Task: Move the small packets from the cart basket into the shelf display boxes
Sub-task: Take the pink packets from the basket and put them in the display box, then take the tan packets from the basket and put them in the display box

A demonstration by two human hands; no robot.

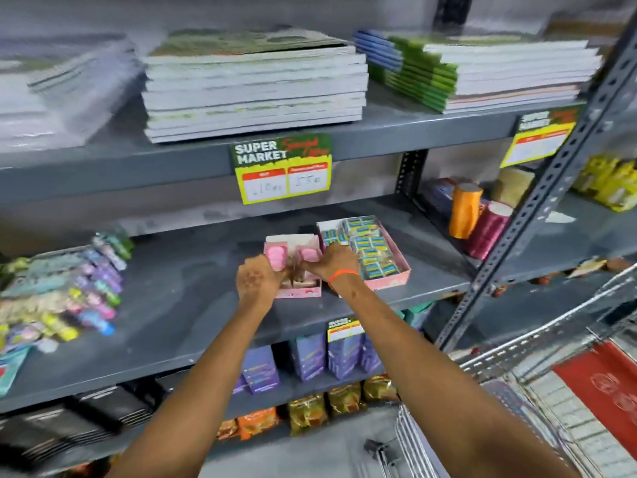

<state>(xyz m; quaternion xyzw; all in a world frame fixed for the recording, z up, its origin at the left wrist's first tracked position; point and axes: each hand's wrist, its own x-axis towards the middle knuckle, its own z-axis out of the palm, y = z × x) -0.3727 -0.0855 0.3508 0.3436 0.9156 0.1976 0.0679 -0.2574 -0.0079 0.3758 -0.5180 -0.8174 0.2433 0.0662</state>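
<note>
While both arms reach forward over the grey metal shelf (193, 305), the left hand (256, 279) and the right hand (332, 262) meet over a small pink cardboard display box (301, 289) that sits on the shelf board. The left hand's fingers are curled shut around a pink packet (276, 257) at the box's left inner side. The right hand, with an orange band (341, 274) at its wrist, has its fingers bent down into the box beside another pink packet (310, 255); whether it grips anything cannot be told, as motion blur smears the fingertips. The two hands are close together, almost touching at the middle of the box.

Just right of the right hand lies a longer pink cardboard tray (393, 276), touching the small box and filled with blue-and-yellow small packets (370, 248). Well to the left of the left hand, a spread of multicoloured flat packs (65, 291) covers the shelf. Above the hands hangs a green-and-yellow price tag (282, 167) on the upper shelf edge. Below and to the right of the right arm, the wire cart basket (537, 370) shows, with a red sheet (606, 391) in it.
</note>
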